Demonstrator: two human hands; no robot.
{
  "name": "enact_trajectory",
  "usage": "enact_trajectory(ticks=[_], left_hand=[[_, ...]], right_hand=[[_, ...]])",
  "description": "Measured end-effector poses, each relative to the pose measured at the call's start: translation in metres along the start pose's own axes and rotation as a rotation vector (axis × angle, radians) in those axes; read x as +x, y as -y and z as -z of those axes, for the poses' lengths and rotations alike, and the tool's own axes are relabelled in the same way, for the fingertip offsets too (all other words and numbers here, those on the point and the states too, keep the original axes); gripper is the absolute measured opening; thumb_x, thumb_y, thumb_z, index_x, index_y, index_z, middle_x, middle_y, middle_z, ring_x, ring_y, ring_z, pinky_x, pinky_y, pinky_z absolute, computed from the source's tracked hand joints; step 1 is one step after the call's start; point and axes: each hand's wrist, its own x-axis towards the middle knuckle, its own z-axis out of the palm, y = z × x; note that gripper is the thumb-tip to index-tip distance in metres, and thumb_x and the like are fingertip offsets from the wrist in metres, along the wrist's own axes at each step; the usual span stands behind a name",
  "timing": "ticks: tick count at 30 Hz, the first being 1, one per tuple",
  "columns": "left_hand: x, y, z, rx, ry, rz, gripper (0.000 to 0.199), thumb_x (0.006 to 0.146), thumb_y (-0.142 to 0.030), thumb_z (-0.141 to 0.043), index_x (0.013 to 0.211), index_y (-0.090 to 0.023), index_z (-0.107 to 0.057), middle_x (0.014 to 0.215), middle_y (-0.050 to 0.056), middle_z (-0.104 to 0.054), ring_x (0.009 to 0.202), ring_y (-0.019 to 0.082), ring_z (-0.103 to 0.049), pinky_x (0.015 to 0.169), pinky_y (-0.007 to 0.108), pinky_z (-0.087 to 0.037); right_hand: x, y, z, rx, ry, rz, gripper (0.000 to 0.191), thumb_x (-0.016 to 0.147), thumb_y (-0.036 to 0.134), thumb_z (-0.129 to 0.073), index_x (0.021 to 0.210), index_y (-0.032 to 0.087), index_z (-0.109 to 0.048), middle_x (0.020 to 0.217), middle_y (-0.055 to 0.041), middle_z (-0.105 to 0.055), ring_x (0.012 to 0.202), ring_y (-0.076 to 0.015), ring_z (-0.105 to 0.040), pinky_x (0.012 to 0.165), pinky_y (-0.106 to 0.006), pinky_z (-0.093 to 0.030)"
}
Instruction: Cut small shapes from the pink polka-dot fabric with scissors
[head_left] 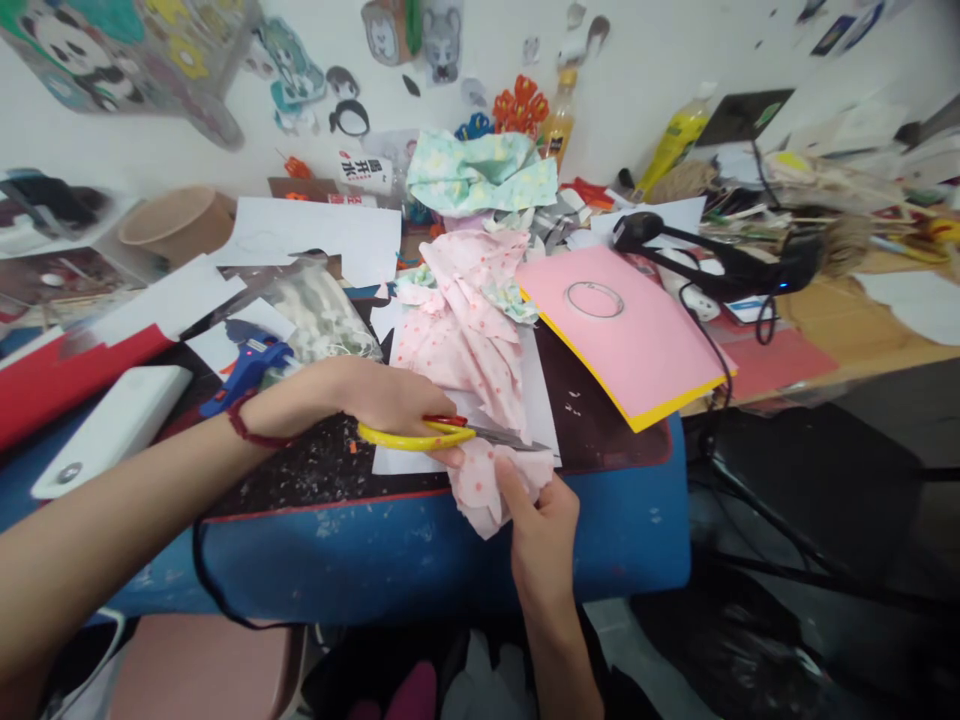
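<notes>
Left forearm [157, 505], hand [405, 400] gripping scissors [401, 441]; right hand [546, 525] pinches creased, red-dotted pink cloth [480, 492]

- Place type: a small craft workspace; whether it belonged to a home or a workshop could not be determined.
- Work surface: a dark-topped desk with a broad blue front edge [626, 530], littered with fine pale scraps [322, 465].
- Tools: yellow-handled metal scissors [397, 440] and a blue plastic glue gun [251, 370].
- Materials: pink cloth with red dots [465, 340], pale green patterned cloth [484, 170], a pink paper sheet [637, 350] and a roll of brown twine [847, 248].
- Personal items: a plastic bottle of orange drink [561, 120] stood against a white wall [675, 40], which carried cartoon cutouts, including a panda [71, 50].
</notes>
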Motion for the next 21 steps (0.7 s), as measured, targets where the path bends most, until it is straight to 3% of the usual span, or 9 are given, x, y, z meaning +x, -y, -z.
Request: enact_trajectory(ticks=[3,6,10,15,18,19,21], left_hand=[[0.003,0.003,0.0,0.022,-0.025,-0.044,0.033,0.099,-0.037,-0.045,0.094,-0.016,-0.071,0.086,0.009,-0.073,0.068,0.016,-0.057,0.061,0.025,-0.038],[0.005,0.004,0.0,-0.045,-0.041,-0.083,0.041,0.101,-0.041,-0.04,0.084,-0.016,-0.068,0.075,0.005,-0.068,0.059,0.013,-0.049,0.057,0.026,-0.035],[0.0,0.001,0.003,-0.067,-0.093,-0.113,0.036,0.1,-0.046,-0.044,0.093,-0.017,-0.064,0.086,0.006,-0.069,0.07,0.015,-0.055,0.064,0.024,-0.042],[-0.031,-0.01,0.015,-0.154,-0.109,-0.15,0.03,0.099,-0.044,-0.043,0.107,-0.016,-0.053,0.098,0.009,-0.064,0.076,0.015,-0.055,0.067,0.022,-0.047],[-0.051,-0.014,0.016,-0.168,-0.349,-0.145,0.034,0.096,-0.046,-0.043,0.109,-0.016,-0.052,0.097,0.009,-0.062,0.076,0.015,-0.053,0.067,0.024,-0.047],[-0.055,-0.014,0.013,-0.141,-0.479,-0.086,0.036,0.095,-0.048,-0.042,0.106,-0.016,-0.053,0.095,0.009,-0.062,0.075,0.015,-0.053,0.066,0.026,-0.046],[-0.057,-0.01,0.0,-0.032,-0.75,0.172,0.042,0.093,-0.055,-0.042,0.101,-0.016,-0.056,0.09,0.01,-0.063,0.074,0.018,-0.054,0.064,0.029,-0.042]], right_hand=[[-0.001,-0.001,0.001,-0.018,-0.011,0.007,0.026,0.083,0.04,-0.077,0.091,0.016,-0.079,0.085,-0.0036,-0.078,0.077,-0.0162,-0.067,0.075,-0.029,-0.056],[-0.002,-0.004,0.002,-0.039,-0.022,0.003,0.029,0.083,0.041,-0.077,0.093,0.014,-0.079,0.084,-0.0043,-0.077,0.075,-0.0162,-0.066,0.073,-0.029,-0.056],[-0.004,-0.007,0.005,-0.029,-0.044,-0.011,0.031,0.081,0.042,-0.078,0.096,0.014,-0.08,0.087,-0.0061,-0.079,0.076,-0.0187,-0.069,0.072,-0.031,-0.057],[0.001,-0.003,0.012,-0.013,-0.133,0.037,0.031,0.079,0.041,-0.08,0.095,0.015,-0.081,0.093,-0.0081,-0.081,0.081,-0.0204,-0.072,0.075,-0.033,-0.059],[0.005,0.0,0.018,0.003,-0.159,0.09,0.032,0.077,0.039,-0.082,0.098,0.015,-0.081,0.093,-0.0085,-0.081,0.083,-0.0206,-0.072,0.075,-0.033,-0.059],[0.007,0.0,0.02,0.021,-0.156,0.106,0.033,0.077,0.038,-0.082,0.1,0.015,-0.081,0.094,-0.0086,-0.081,0.084,-0.0209,-0.072,0.076,-0.034,-0.059],[0.013,0.002,0.025,0.059,-0.144,0.133,0.032,0.076,0.036,-0.083,0.099,0.015,-0.08,0.095,-0.0084,-0.081,0.086,-0.0211,-0.073,0.079,-0.035,-0.059]])
